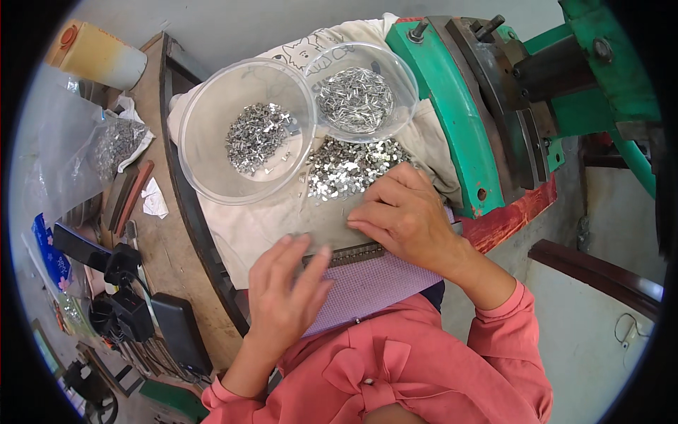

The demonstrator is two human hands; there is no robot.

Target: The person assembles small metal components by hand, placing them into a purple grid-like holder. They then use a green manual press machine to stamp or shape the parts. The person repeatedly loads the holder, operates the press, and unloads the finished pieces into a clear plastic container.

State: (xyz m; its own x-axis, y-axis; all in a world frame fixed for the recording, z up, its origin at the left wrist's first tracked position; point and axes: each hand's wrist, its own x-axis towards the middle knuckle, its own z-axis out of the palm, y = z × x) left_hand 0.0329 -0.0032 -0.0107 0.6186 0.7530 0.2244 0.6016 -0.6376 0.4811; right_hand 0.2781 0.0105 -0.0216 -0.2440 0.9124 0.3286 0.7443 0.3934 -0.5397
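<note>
"What's the left hand (pixel 282 293) up to?"

"It's blurred from here, fingers loosely spread, near the left end of that narrow, dark, ridged strip (pixel 353 252) lying along the edge of the lilac woven cloth (pixel 367 291)."

"And the right hand (pixel 409 215)?"

"Fingers drawn narrow, just beside the loose heap of small silvery metal bits (pixel 342 173). I can't tell whether it pinches one."

"Where's that heap, exactly?"

"On the beige fabric (pixel 247 230), on the person's side of two round, clear plastic tubs (pixel 198 173) holding more metal pieces."
</note>
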